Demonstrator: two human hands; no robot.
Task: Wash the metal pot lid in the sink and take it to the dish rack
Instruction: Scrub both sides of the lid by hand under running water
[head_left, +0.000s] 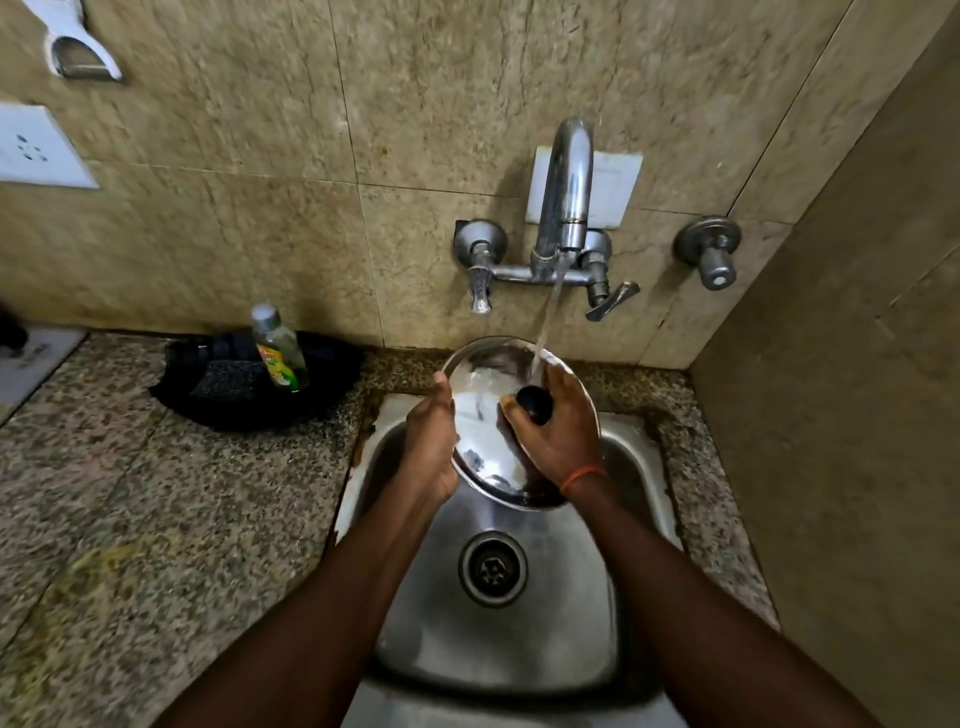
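Note:
A round metal pot lid (485, 415) with a black knob (534, 405) is held tilted over the steel sink (498, 644). Water runs from the wall tap (566, 187) onto the lid's upper part. My left hand (428, 441) grips the lid's left rim. My right hand (563, 431) lies on the lid's face, fingers wrapped around the knob; an orange thread circles that wrist. The lid's right and lower edge is partly hidden behind my right hand. No dish rack is in view.
A dish soap bottle (278, 348) leans in a black holder (254, 384) with a dark scrubber (226, 382) on the granite counter (156, 493) left of the sink. A side wall (841, 415) closes in on the right. The sink drain (492, 569) sits below the lid.

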